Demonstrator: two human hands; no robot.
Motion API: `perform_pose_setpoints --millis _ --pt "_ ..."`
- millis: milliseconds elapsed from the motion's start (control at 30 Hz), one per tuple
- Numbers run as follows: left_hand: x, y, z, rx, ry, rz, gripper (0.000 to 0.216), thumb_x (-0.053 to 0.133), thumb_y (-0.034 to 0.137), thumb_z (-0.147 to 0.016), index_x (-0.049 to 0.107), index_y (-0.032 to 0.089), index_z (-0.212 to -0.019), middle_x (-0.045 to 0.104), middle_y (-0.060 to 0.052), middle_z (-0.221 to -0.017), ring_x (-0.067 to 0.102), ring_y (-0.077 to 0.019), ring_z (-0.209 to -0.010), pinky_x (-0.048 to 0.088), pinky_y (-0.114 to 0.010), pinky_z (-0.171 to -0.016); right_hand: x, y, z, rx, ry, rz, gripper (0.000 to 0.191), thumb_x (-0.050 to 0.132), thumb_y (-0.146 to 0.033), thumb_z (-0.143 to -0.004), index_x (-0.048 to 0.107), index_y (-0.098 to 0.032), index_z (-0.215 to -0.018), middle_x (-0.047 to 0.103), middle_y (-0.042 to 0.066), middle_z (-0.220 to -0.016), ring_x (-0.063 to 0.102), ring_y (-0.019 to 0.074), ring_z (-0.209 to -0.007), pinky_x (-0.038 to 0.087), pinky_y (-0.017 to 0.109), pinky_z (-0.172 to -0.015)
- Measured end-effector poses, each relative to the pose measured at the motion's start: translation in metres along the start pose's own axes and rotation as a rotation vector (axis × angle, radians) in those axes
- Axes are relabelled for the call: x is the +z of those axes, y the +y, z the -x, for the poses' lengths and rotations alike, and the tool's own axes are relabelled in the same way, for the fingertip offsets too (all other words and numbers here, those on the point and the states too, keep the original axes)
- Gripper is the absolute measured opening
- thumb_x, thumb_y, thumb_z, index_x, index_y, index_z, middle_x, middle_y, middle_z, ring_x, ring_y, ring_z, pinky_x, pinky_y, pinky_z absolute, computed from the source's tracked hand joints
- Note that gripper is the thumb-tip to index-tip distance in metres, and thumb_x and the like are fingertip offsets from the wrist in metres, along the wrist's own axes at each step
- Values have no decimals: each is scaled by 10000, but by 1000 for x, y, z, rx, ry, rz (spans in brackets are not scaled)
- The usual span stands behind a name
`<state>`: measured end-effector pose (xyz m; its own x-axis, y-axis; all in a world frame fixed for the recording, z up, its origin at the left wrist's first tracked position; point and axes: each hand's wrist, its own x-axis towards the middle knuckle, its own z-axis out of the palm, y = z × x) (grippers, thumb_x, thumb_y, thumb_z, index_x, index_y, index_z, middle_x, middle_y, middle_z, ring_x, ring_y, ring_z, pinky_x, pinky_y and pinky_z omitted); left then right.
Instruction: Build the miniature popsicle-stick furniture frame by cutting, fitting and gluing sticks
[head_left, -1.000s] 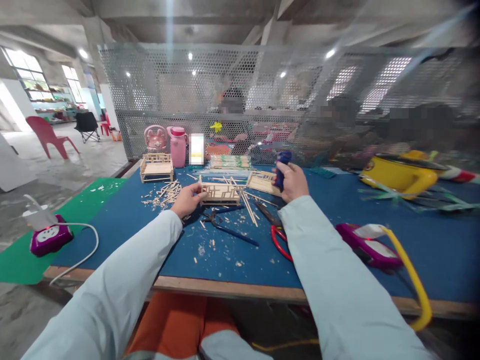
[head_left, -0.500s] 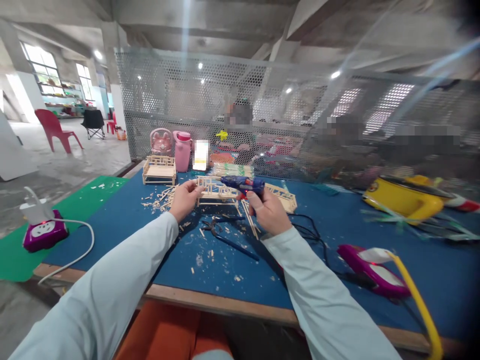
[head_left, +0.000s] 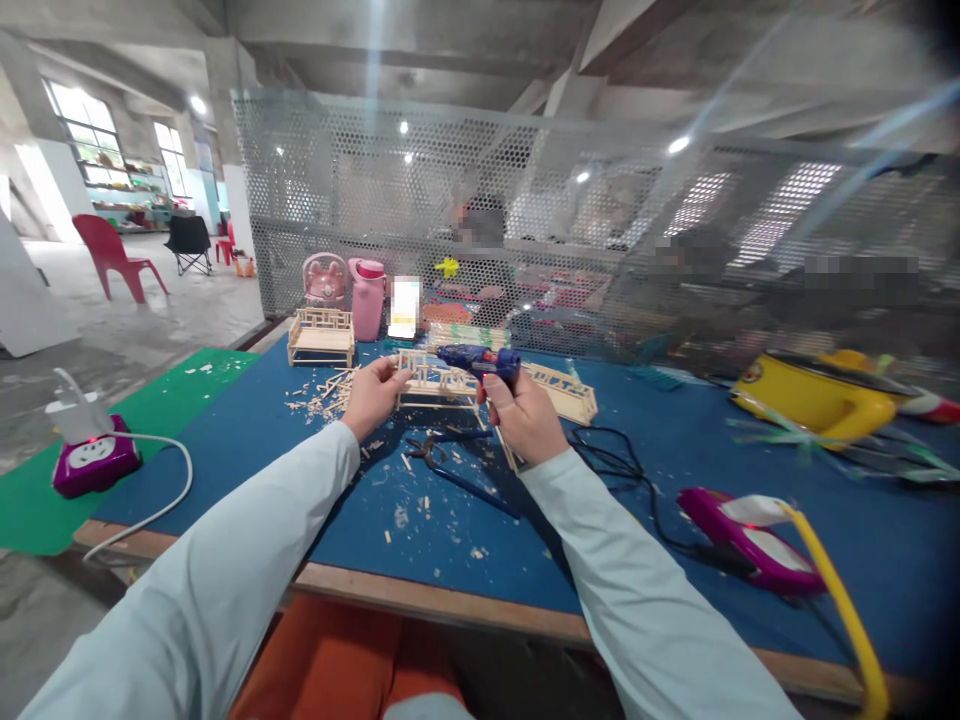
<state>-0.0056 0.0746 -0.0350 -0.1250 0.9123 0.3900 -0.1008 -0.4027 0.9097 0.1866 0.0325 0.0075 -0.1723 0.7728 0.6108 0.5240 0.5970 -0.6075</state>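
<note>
My right hand (head_left: 531, 415) is closed around a blue hot glue gun (head_left: 472, 359), its nozzle pointing left over a small frame of wooden sticks (head_left: 439, 402). The left end of this frame is pinched by the fingers of my left hand (head_left: 371, 395). Part of the frame's top is hidden behind the glue gun. Below on the blue table mat lie pliers (head_left: 427, 452) with dark blue handles, among scraps of stick. A finished-looking stick model (head_left: 321, 340) stands at the back left, and another stick piece (head_left: 570, 398) lies right of the glue gun.
A pink bottle (head_left: 367, 302) and a lit phone (head_left: 405, 308) stand before a perforated metal screen (head_left: 337, 170). Purple power sockets (head_left: 97, 455) sit at both sides, with a black cord on the right. A yellow pot (head_left: 814, 390) is farther right. A person shows behind the screen.
My right hand has shifted the glue gun slightly left along the stick frame. My left hand keeps its hold on the frame's left end. The camera has turned a little.
</note>
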Motion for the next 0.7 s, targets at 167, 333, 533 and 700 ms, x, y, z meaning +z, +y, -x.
perform_pose_setpoints --millis 167,333,533,700 --pt "0 0 0 1 -10 26 186 632 218 -664 648 113 -817 672 -25 -710 576 -114 -644 427 -233 -647 0 1 -1 -49 28 71 330 391 -508 -860 519 -210 -802 555 9 -604 504 150 -534 417 299 -541" --pt "2 4 2 -21 1 30 159 631 213 -653 645 117 -779 656 -12 -664 562 -112 -619 427 -235 -634 1 3 -1 -83 32 89 337 394 -506 -858 557 -214 -899 589 25 -642 544 176 -586 437 309 -566" --pt "1 3 1 -12 -3 17 176 635 231 -652 643 119 -789 664 -15 -689 570 -114 -633 428 -234 -641 1 3 -2 -81 45 140 290 405 -444 -868 556 -209 -947 623 45 -719 575 199 -659 448 322 -594" --pt "0 2 1 -6 5 2 172 636 229 -647 644 123 -782 664 -14 -685 573 -118 -635 431 -235 -634 0 2 -2 -79 24 160 251 420 -415 -863 548 -207 -922 621 43 -715 575 196 -661 443 316 -594"
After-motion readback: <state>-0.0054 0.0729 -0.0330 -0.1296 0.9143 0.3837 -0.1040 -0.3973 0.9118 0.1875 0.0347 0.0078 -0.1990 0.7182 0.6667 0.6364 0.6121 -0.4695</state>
